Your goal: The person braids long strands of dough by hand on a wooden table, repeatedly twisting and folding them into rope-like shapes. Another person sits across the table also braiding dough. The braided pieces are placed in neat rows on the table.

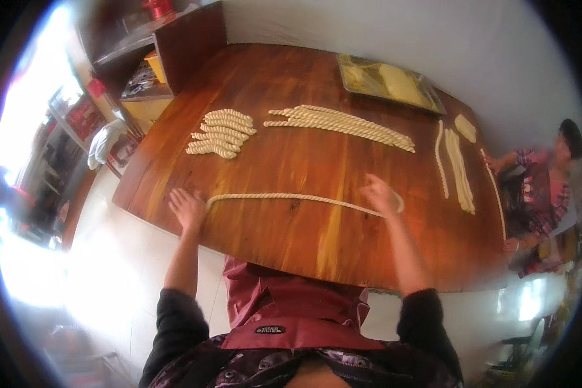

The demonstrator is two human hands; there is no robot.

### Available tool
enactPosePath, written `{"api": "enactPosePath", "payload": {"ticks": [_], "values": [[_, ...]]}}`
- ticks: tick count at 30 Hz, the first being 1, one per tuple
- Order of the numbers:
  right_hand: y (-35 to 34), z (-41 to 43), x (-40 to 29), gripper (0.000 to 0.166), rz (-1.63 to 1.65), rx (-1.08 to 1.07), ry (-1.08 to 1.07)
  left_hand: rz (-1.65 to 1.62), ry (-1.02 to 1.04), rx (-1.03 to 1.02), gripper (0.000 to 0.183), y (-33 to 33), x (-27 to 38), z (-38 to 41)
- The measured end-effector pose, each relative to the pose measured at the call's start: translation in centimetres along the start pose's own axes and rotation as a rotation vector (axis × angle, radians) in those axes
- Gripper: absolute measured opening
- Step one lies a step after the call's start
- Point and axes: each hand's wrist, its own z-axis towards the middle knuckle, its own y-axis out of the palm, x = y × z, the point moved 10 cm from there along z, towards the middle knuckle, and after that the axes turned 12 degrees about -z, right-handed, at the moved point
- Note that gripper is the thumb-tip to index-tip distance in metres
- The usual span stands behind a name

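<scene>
A long twisted rope of dough [291, 196] stretches across the wooden table [271, 242] in front of me. At its left end, my left hand [186, 207] lies with fingers spread, its heel beside the dough. My right hand [380, 195] is over the right end, fingers slightly bent, and the tip of the rope curls out past the wrist. Whether the palm presses on the dough there is hidden. Farther back lie a row of long twisted dough ropes [339, 126] and, to the left, a stack of short thick dough twists [223, 133].
A metal tray [393, 82] with dough slabs stands at the back right. Plain dough strips [460, 172], one twisted rope [441, 160] and a small dough piece [465, 128] lie at the right. A co-worker [538, 194] handles another rope [494, 194] there. Shelving [189, 48] adjoins the back left.
</scene>
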Motion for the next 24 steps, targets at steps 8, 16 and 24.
{"api": "enactPosePath", "payload": {"ticks": [8, 16, 24], "values": [[13.0, -2.4, -15.6, 0.026, -0.347, 0.165, -0.731, -0.27, 0.299, -0.514, 0.042, -5.6, 6.7, -13.9], [0.6, -9.7, 2.7, 0.017, -0.524, -0.523, -0.095, -0.673, 0.064, -0.429, 0.028, 0.0, -12.4, 0.3], [-4.6, -20.8, 3.6, 0.041, -0.716, 0.313, -0.167, -0.437, 0.32, -0.267, 0.04, -2.1, 5.6, -3.1]]}}
